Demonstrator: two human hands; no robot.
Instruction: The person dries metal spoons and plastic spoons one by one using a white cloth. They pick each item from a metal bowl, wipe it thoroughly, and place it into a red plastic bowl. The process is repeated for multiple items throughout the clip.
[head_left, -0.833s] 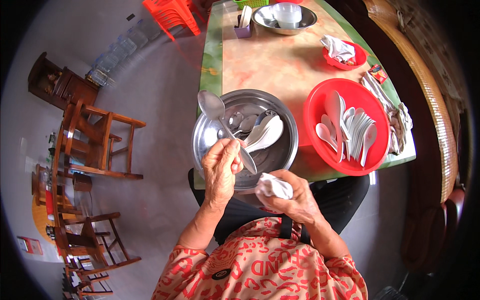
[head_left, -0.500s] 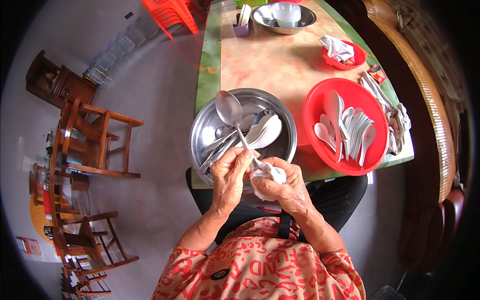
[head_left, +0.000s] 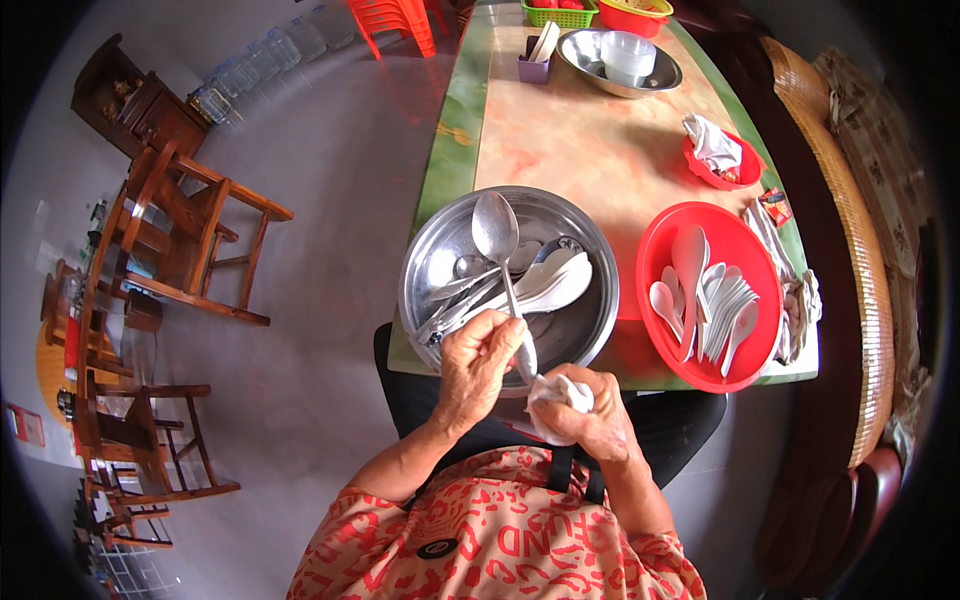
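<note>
Spoon point(head_left: 497, 228) over left bowl point(head_left: 440, 242)
Left hand point(head_left: 478, 365), closed, pinches handle point(head_left: 512, 295); right hand point(head_left: 597, 418) clutches cloth point(head_left: 562, 394) at its near end.

grey floor point(head_left: 330, 270), wooden chairs point(head_left: 183, 268), pale wall point(head_left: 65, 170)

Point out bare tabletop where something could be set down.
The table's widest free patch lies between the near steel basin and far steel bowl, left of the small red container. Only a narrow gap separates the near steel basin from the large red basin. Right of that, cloths crowd the edge.
</note>
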